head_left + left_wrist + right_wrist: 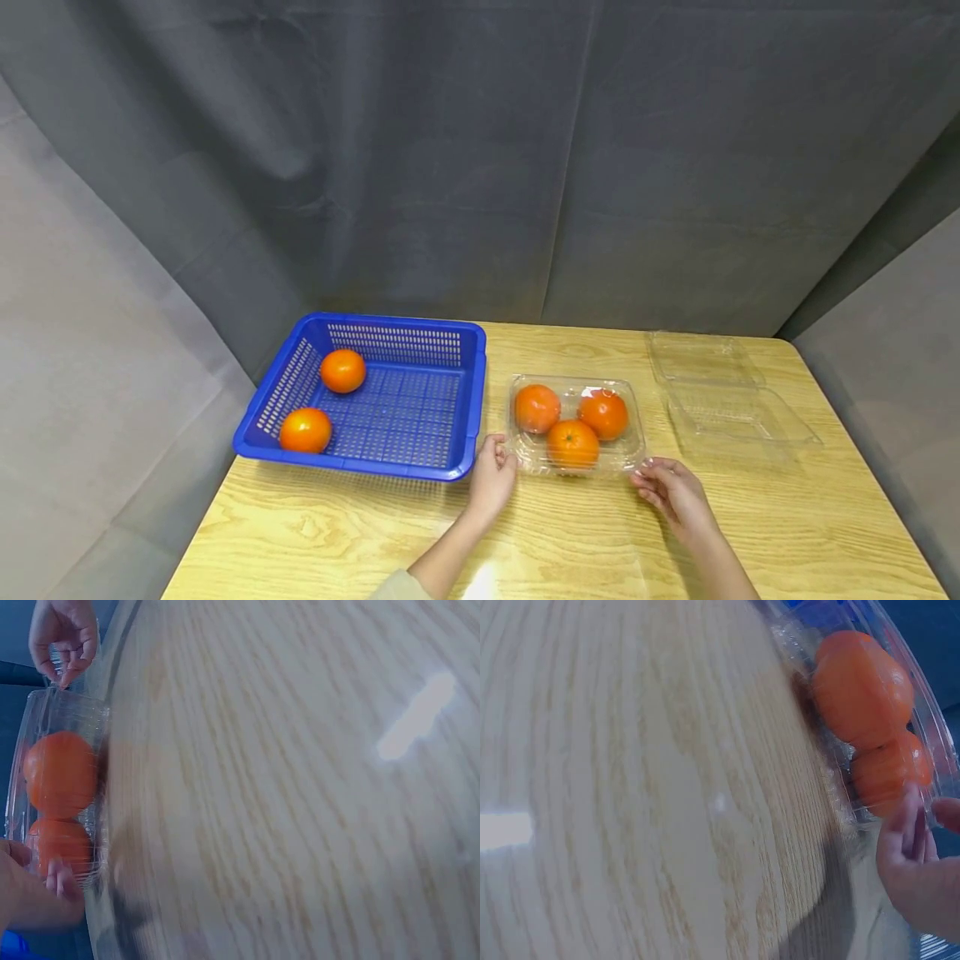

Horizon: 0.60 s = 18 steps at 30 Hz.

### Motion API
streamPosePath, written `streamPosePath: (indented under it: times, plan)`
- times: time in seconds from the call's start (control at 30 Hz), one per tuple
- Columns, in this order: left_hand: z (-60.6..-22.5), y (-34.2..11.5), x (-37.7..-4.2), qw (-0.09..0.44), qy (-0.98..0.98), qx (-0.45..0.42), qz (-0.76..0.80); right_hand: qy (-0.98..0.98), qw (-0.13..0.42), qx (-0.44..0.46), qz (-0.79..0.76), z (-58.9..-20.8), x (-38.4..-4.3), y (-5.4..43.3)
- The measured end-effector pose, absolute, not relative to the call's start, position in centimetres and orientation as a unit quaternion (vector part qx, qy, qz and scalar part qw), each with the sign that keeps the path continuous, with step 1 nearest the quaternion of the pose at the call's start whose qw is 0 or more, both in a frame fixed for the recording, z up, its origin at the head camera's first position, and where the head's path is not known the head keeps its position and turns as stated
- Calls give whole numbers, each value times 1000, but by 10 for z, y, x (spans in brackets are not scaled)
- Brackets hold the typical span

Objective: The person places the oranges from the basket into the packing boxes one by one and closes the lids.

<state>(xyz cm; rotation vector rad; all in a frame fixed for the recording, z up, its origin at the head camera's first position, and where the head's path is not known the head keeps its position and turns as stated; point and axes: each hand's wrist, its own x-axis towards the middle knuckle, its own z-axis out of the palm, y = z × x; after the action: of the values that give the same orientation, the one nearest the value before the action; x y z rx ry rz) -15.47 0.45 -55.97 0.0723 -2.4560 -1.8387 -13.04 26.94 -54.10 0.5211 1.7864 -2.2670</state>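
Observation:
A clear plastic clamshell container (618, 456) with its lid down stands on the table. Three oranges (572, 444) show through the plastic, one in front and two behind. At the front left corner my left hand (493, 479) pinches the rim, thumb above and fingers at the side. My right hand (675, 493) pinches the rim at the front right corner, as the right wrist view also shows around the container's edge (939, 739). In the left wrist view the right hand (66, 634) appears at the far end of the container.
Left of the container stands a blue plastic basket (471, 400) with two oranges (342, 371) at its left side. An open, transparent clamshell container (738, 412) lies at the back right of the wooden table (570, 542). Grey cloth (450, 167) hangs behind the table.

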Motion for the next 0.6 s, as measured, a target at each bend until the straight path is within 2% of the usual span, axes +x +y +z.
streamPosePath:
  times: [0.13,0.3,0.43,0.6]
  plan:
    - [-561,4,-153,108,-860,-37,-498,770,43,140,-621,-541,-127,261]
    - [-558,4,-153,165,-897,-108,-396,886,-95,57,-450,-547,-125,252]
    - [-554,6,-153,179,-920,-145,-318,905,-188,-21,-381,-551,-126,248]
    - [-551,10,-156,182,-935,-202,-227,907,-242,-105,-328,-553,-130,247]
